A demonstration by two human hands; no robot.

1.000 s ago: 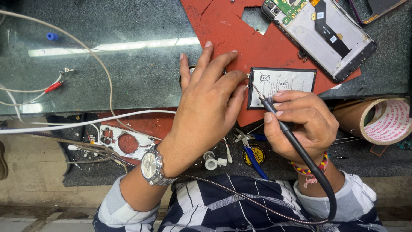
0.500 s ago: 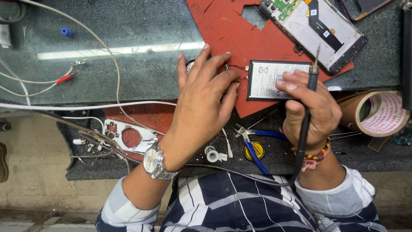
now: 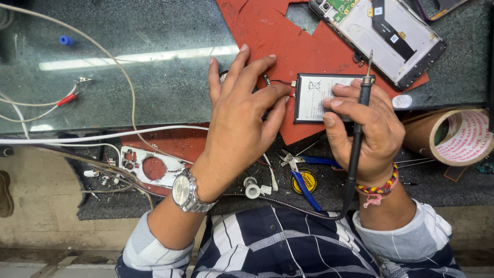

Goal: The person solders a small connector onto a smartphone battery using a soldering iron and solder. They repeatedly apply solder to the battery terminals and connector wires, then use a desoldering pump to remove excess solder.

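Observation:
My left hand (image 3: 242,118) lies flat with fingers spread on the red mat (image 3: 267,36), its fingertips beside thin wires that run to a flat phone battery (image 3: 316,98). My right hand (image 3: 363,128) grips a black soldering iron (image 3: 360,118) with its tip pointing up past the battery's far right corner. The right fingers rest on the battery's right side. An opened phone (image 3: 383,36) with its back off lies on the mat beyond the battery.
A roll of brown tape (image 3: 453,136) sits at the right. Blue-handled cutters (image 3: 301,177), a round yellow tin and small white parts lie near my body. White and grey cables (image 3: 103,136), a red clip lead (image 3: 67,99) and a phone frame piece (image 3: 149,167) lie at the left.
My right hand turned the soldering iron from slanting up-left over the battery to upright at its right edge. My left hand stayed spread on the mat.

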